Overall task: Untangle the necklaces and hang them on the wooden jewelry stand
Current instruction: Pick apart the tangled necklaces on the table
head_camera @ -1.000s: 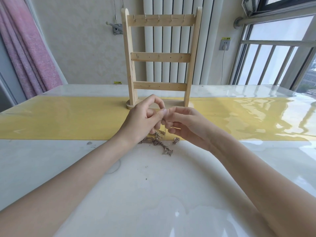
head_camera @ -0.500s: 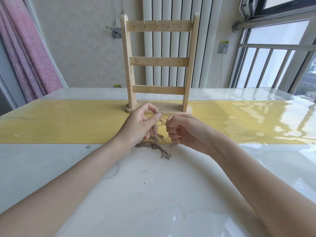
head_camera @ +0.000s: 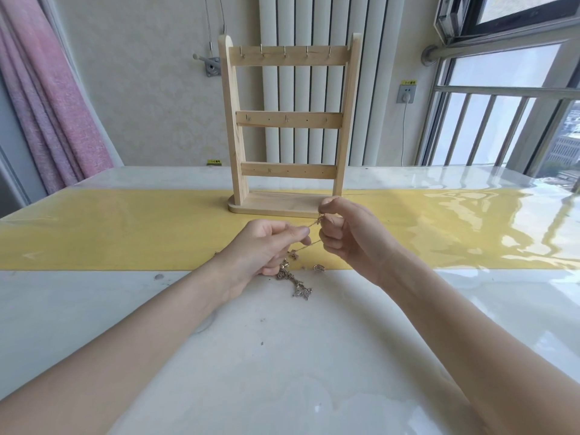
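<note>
Your left hand (head_camera: 263,246): fingers curled, grip closed, thumb and forefinger pinching a thin chain of the necklaces (head_camera: 293,279). It sits just above the near edge of the yellow runner (head_camera: 125,230).

Your right hand (head_camera: 348,233): fingers curled in, grip closed, thumb and forefinger pinching the same fine chain at a small knotted cluster. It is held a little higher than the left and close beside it, in front of the right end of the stand's base.

Necklaces: gold-toned, tangled. Two short strands run taut between your two hands. The rest hangs under your left hand and lies in a clump on the white surface (head_camera: 282,356), trailing toward you. One small loose piece (head_camera: 319,268) lies at the runner's near edge, below your right hand; what it is cannot be told.

Wooden jewelry stand (head_camera: 287,120): upright on the runner, just behind your hands. Three cross rails with small hooks; nothing hangs from them.

Backdrop: pink curtain (head_camera: 47,105) at left, white radiator (head_camera: 314,32) behind the stand, wall socket (head_camera: 407,94) and barred window (head_camera: 502,120) at right.
</note>
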{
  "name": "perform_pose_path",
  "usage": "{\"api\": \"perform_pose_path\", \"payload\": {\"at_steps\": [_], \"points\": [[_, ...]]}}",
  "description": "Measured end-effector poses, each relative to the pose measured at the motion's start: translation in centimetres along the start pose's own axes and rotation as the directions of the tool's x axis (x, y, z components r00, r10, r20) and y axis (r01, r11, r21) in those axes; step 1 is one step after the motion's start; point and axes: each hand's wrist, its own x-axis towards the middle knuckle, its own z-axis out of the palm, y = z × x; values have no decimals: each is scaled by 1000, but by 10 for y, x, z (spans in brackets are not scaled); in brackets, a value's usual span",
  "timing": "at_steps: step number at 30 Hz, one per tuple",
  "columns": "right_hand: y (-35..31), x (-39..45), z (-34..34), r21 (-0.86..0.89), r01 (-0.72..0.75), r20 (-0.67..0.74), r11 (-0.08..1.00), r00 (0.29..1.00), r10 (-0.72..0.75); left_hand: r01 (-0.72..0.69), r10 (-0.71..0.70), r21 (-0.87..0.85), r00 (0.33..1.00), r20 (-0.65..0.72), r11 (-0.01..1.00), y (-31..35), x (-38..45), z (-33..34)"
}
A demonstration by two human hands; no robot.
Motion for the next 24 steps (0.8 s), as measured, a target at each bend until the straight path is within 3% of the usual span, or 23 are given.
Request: {"api": "perform_pose_path", "payload": {"at_steps": [5,10,15,19,24], "points": [[2,0,0,20,37,-34,999,999,-36,-39,42,52,998,-49,998,1,0,-2],[0,-1,1,11,36,41,999,998,-37,-51,64,157,995,-78,986,-1,2,-3],[-3,-3,3,-62,54,174,997,984,-43,24,-22,38,999,-47,999,-2,4,-3],[-2,-2,2,-99,63,236,993,971,-38,-4,4,27,1000,-17,1000,-3,3,-6],[0,-2,3,-93,32,187,995,982,-14,-45,46,12,986,-160,999,-1,5,-9]]}}
